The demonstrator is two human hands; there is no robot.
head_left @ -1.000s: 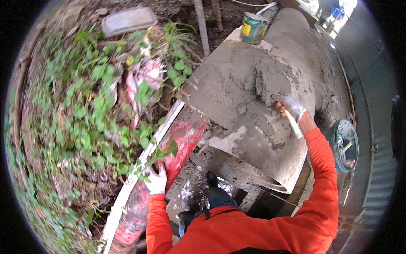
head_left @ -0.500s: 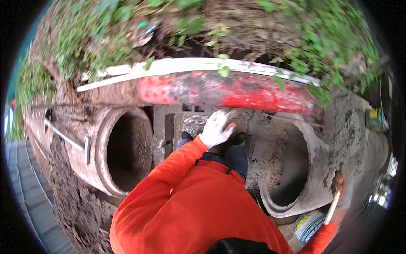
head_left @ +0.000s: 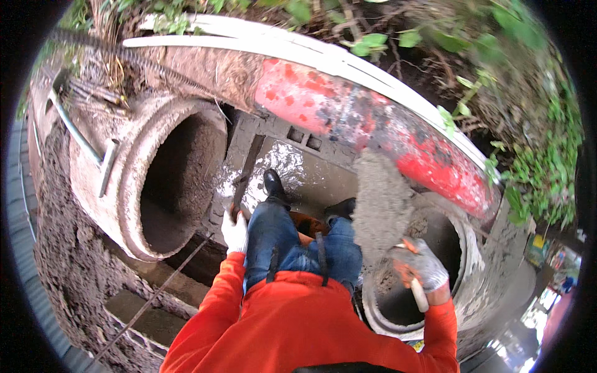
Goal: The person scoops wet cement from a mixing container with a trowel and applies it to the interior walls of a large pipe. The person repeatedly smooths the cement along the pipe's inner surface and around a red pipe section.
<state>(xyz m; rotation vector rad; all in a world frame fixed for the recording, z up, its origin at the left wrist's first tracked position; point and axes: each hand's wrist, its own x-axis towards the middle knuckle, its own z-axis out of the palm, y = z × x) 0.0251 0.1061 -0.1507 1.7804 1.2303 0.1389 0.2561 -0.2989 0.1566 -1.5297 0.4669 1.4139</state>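
Observation:
My right hand, in a white and orange glove, is closed round the pale handle of a trowel. A big heap of wet grey mortar covers the blade and hides most of it, in front of the right concrete pipe. My left hand, in a white glove, is low at the near end of a dark narrow strip. Its fingertips look parted on either side of that end; whether they touch it I cannot tell.
My boots stand in a wet, muddy pit between the right pipe and the left concrete pipe. A red pipe and white pipes cross the far side. A hammer lies on the left pipe. A thin rod slants below.
My right hand has come from the far right toward the middle, bringing up the mortar-laden trowel. My left hand has dropped from mid-pit to the strip. The view has turned.

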